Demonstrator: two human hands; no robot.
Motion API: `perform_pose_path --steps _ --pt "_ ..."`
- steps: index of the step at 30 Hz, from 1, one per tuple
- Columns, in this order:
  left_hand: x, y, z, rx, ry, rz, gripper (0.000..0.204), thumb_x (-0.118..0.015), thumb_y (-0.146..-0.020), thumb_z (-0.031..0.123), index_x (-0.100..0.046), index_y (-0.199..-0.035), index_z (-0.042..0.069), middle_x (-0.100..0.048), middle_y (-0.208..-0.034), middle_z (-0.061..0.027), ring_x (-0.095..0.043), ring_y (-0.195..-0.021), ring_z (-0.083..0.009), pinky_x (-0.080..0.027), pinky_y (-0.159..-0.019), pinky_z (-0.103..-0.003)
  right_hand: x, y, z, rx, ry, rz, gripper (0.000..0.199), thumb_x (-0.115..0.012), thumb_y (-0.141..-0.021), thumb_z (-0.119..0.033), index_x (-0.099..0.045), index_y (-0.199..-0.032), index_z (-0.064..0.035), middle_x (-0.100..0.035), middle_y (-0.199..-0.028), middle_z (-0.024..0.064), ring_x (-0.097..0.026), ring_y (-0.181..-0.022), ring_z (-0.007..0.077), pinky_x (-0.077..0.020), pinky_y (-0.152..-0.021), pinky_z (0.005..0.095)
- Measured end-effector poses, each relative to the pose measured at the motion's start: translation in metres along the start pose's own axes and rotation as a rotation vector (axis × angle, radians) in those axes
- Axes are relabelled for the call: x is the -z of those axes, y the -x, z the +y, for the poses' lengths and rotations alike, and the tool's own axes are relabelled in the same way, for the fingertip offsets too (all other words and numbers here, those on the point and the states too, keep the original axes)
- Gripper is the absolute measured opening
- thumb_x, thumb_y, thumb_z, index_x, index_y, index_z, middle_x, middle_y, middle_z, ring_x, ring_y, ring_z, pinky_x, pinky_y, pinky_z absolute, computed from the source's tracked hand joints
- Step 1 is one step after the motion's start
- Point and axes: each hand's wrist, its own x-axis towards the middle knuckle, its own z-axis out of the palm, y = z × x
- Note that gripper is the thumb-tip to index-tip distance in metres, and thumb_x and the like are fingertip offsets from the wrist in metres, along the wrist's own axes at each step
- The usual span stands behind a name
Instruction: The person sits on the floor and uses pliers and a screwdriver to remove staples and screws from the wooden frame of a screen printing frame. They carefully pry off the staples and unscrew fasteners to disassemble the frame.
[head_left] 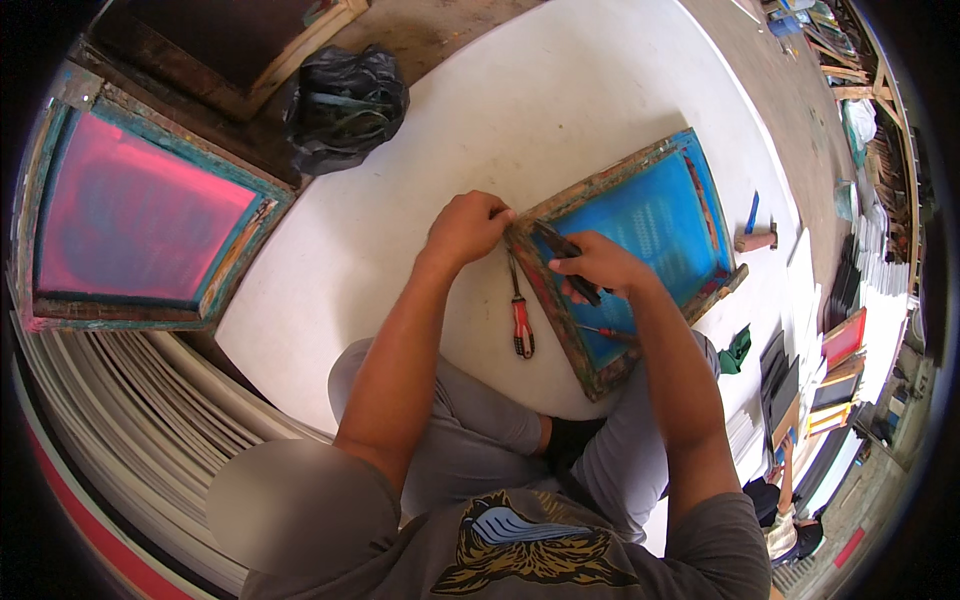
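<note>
Apart: right hand clamped on pliers above framed screen, left hand by its corner, grip unclear; bag, contents unclear, at board's upper-left edge.

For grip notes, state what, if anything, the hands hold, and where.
Right hand: a black tool, gripped around its middle. Left hand: whether it holds anything cannot be told.

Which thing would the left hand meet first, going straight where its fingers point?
Most likely the corner of the blue-screened wooden frame beside the left hand; with depth unclear, the black tool there might come first.
</note>
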Motion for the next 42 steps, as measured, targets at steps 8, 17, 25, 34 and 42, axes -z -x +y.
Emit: perform_pose_path --steps 8,17,25,34,42 --pt "-0.001 0.001 0.0 -0.009 0.009 0.01 0.033 -0.065 -0.094 0.03 -0.076 -0.105 0.001 -0.074 -0.097 -0.0213 -0.071 -0.091 -0.0363 -0.055 -0.083 -0.043 0.016 -0.006 0.004 -0.049 -0.013 -0.107 0.044 -0.061 -0.101 -0.033 -0.054 -0.128 0.0008 -0.073 -0.089 0.0178 -0.074 -0.073 0.0231 -0.0581 -0.056 0.0325" --pt "0.001 0.002 0.003 0.004 -0.013 -0.004 0.033 -0.065 -0.094 0.031 -0.076 -0.104 0.002 -0.073 -0.095 -0.0219 -0.071 -0.091 -0.0369 -0.055 -0.082 -0.043 0.041 -0.02 0.0 -0.096 0.064 -0.271 0.051 -0.059 -0.102 -0.038 -0.051 -0.137 -0.0016 -0.074 -0.097 0.021 -0.075 -0.079 0.0247 -0.0593 -0.061 0.035" --pt "-0.001 0.0 0.0 -0.014 -0.038 0.007 0.035 -0.065 -0.094 0.033 -0.076 -0.103 0.001 -0.073 -0.094 -0.0222 -0.071 -0.089 -0.0377 -0.054 -0.082 -0.044 0.057 -0.023 -0.029 -0.243 0.155 -0.316 0.036 -0.066 -0.097 -0.034 -0.064 -0.117 -0.004 -0.072 -0.082 0.0142 -0.072 -0.069 0.0219 -0.0551 -0.054 0.0364" --pt "-0.002 0.0 0.0 -0.003 -0.006 0.005 0.035 -0.064 -0.095 0.033 -0.075 -0.102 0.001 -0.072 -0.095 -0.0228 -0.07 -0.09 -0.039 -0.054 -0.082 -0.044 0.018 -0.023 0.005 0.074 0.324 0.012 0.011 -0.065 -0.08 -0.005 -0.061 -0.086 0.0036 -0.063 -0.065 0.0092 -0.063 -0.051 0.0169 -0.0503 -0.044 0.0332" --pt "-0.003 0.0 0.0 -0.025 -0.036 0.002 0.034 -0.063 -0.095 0.032 -0.075 -0.103 0.0 -0.072 -0.094 -0.0232 -0.069 -0.089 -0.04 -0.053 -0.081 -0.045 -0.012 -0.012 0.002 0.043 0.519 0.299 0.033 -0.066 -0.081 -0.01 -0.068 -0.11 0.0045 -0.071 -0.084 0.0216 -0.072 -0.075 0.0304 -0.0579 -0.069 0.0423"
